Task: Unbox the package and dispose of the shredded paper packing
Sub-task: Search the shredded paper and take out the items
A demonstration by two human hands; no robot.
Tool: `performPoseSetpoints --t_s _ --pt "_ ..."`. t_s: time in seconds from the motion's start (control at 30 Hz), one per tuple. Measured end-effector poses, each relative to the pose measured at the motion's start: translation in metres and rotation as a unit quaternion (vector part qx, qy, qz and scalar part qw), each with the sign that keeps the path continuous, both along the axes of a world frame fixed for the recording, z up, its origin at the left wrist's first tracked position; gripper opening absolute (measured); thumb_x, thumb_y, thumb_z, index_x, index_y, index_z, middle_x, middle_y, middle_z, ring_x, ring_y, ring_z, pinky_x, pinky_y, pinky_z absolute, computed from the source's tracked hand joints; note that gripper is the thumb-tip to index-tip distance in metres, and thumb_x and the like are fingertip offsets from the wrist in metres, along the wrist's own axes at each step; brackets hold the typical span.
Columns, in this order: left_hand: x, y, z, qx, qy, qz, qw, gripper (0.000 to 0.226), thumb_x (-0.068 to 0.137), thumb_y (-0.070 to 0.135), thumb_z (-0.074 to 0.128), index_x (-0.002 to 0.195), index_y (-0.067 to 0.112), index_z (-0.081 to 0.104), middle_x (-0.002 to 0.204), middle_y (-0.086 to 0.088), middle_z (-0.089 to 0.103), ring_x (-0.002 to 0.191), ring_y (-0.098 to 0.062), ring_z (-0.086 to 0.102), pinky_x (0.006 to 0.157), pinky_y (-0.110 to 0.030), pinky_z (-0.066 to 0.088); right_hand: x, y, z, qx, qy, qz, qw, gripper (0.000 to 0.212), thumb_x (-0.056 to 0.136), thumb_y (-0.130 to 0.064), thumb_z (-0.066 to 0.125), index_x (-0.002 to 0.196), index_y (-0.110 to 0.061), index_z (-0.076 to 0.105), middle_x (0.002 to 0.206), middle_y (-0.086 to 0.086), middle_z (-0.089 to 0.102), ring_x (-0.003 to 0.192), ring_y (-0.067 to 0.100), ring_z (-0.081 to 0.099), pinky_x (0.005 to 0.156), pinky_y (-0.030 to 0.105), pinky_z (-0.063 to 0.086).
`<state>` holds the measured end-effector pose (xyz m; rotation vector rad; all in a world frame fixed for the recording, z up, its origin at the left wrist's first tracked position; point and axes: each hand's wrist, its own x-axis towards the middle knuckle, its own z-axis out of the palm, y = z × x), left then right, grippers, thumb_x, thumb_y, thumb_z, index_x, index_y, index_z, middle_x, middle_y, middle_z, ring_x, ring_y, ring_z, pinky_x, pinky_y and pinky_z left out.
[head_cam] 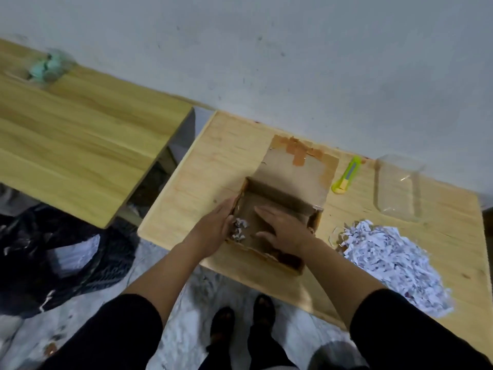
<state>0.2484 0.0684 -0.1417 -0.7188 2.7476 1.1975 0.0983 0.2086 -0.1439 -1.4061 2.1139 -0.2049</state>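
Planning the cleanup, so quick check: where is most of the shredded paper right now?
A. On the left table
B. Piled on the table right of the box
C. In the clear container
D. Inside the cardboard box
B: the big shredded paper pile lies on the table right of the cardboard box, which holds only a few scraps.

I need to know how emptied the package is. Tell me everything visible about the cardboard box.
The brown cardboard box sits open on the pale wooden table, its far flap folded back with orange-brown tape stuck on it. Its edges look torn. Inside it is nearly bare; a small clump of white shredded paper remains at the left wall. The left hand touches that clump; the right hand reaches inside.
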Motion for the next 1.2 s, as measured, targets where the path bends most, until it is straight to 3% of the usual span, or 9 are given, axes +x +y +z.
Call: performPoseSetpoints --t_s 0.1,0.23,0.4,0.57,0.8,0.9,1.0,1.1,1.2 --pt "0.002 -0.002 0.003 0.018 0.001 0.011 1.0 0.043 0.098 0.034 0.027 0.137 0.044 0.012 0.133 0.022 0.029 0.122 -0.002 0.035 0.096 -0.003 0.019 -0.009 -0.01 -0.007 -0.025 -0.013 0.088 0.996 0.063 0.09 -0.038 0.053 0.144 -0.026 0.023 0.153 0.002 0.027 0.139 0.021 0.026 0.115 0.033 0.019" --pt "0.004 -0.002 -0.001 0.002 -0.019 0.029 0.999 0.047 0.098 0.035 0.024 0.144 0.035 0.015 0.143 0.007 0.039 0.126 -0.013 0.041 0.097 -0.01 0.025 -0.019 -0.025 -0.018 -0.067 -0.03 0.173 0.982 0.056 0.088 -0.032 0.057 0.139 -0.026 0.036 0.15 0.004 0.033 0.138 0.021 0.029 0.114 0.029 0.019" --pt "0.007 0.0 -0.009 -0.017 -0.018 0.036 0.999 0.05 0.097 0.035 0.024 0.145 0.036 0.01 0.139 -0.006 0.049 0.122 -0.023 0.05 0.101 -0.027 0.039 -0.021 -0.04 -0.027 -0.137 -0.02 0.281 0.949 0.04 0.083 -0.04 0.05 0.115 -0.02 0.064 0.122 0.011 0.063 0.113 0.032 0.058 0.094 0.038 0.048" --pt "0.004 0.003 -0.008 -0.015 -0.019 0.061 0.998 0.049 0.099 0.032 0.028 0.146 0.033 0.013 0.139 -0.005 0.05 0.119 -0.022 0.052 0.092 -0.022 0.039 -0.026 -0.044 -0.032 -0.189 -0.027 0.29 0.938 0.025 0.081 -0.023 0.053 0.088 -0.013 0.075 0.098 0.008 0.074 0.096 0.032 0.066 0.078 0.037 0.057" --pt "0.004 0.004 -0.005 -0.016 -0.026 0.062 0.998 0.05 0.099 0.031 0.029 0.146 0.032 0.014 0.143 -0.003 0.046 0.123 -0.021 0.05 0.098 -0.026 0.04 -0.044 -0.037 -0.028 -0.222 -0.017 0.245 0.944 0.016 0.079 -0.016 0.061 0.088 -0.012 0.075 0.092 0.007 0.074 0.09 0.027 0.067 0.077 0.031 0.056" --pt "0.004 0.004 -0.004 -0.013 -0.029 0.062 0.998 0.05 0.099 0.031 0.029 0.147 0.032 0.013 0.143 -0.004 0.046 0.123 -0.022 0.049 0.099 -0.027 0.04 -0.051 -0.036 -0.014 -0.147 -0.049 0.233 0.96 0.029 0.086 -0.018 0.06 0.115 -0.013 0.064 0.123 0.012 0.061 0.116 0.029 0.054 0.1 0.038 0.044" --pt "0.003 0.004 -0.004 -0.015 -0.028 0.063 0.998 0.05 0.099 0.031 0.029 0.147 0.031 0.013 0.142 -0.004 0.047 0.123 -0.022 0.049 0.096 -0.024 0.038 -0.061 -0.032 -0.001 -0.02 -0.058 0.283 0.957 0.065 0.08 -0.032 0.068 0.138 -0.025 0.038 0.148 0.005 0.035 0.135 0.021 0.031 0.11 0.033 0.027" --pt "0.004 0.005 -0.005 -0.018 -0.029 0.059 0.998 0.05 0.099 0.031 0.028 0.147 0.031 0.013 0.141 -0.004 0.047 0.122 -0.022 0.05 0.094 -0.021 0.036 -0.066 -0.025 0.001 0.051 -0.025 0.335 0.94 0.103 0.067 -0.04 0.078 0.146 -0.03 0.013 0.156 0.0 0.016 0.142 0.018 0.015 0.115 0.034 0.019" --pt "0.004 0.005 -0.004 -0.008 -0.032 0.063 0.997 0.05 0.099 0.032 0.028 0.146 0.032 0.013 0.141 -0.003 0.047 0.123 -0.02 0.049 0.097 -0.022 0.038 -0.067 -0.017 -0.006 0.069 -0.01 0.361 0.93 0.123 0.059 -0.041 0.082 0.147 -0.024 -0.002 0.158 0.0 0.003 0.145 0.016 0.002 0.117 0.03 0.007"
